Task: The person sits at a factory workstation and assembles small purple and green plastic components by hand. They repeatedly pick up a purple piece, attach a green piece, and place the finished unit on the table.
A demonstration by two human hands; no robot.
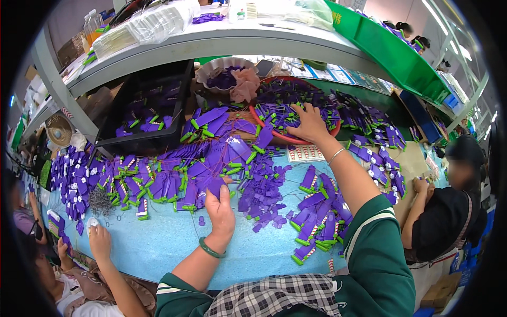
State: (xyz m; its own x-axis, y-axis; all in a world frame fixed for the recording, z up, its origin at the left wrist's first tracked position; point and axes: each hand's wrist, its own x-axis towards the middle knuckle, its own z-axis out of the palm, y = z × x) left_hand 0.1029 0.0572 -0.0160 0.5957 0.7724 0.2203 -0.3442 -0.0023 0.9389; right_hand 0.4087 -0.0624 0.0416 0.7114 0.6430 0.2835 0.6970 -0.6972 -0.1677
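Note:
My left hand [221, 211], wearing a green bangle, pinches a flat purple piece [215, 185] between thumb and fingers above the blue tabletop. My right hand [310, 126] reaches over a round red basket [254, 115] with its fingers spread. Their tips come down among the purple pieces with green ends [288, 108] heaped in it; whether they touch one cannot be made out. Beside my left hand lies a long heap of purple pieces [224, 153] with thin strings. Loose small purple parts [260, 198] are scattered between my arms, and a pile of striped purple-green pieces [322, 216] lies below my right forearm.
A black tray [138, 138] stands at the back left, beside a pale bowl [211, 66] of purple parts. An overhead shelf [232, 39] crosses the far side, with a green bin [391, 58] at its right. Co-workers sit at the left and right [441, 211].

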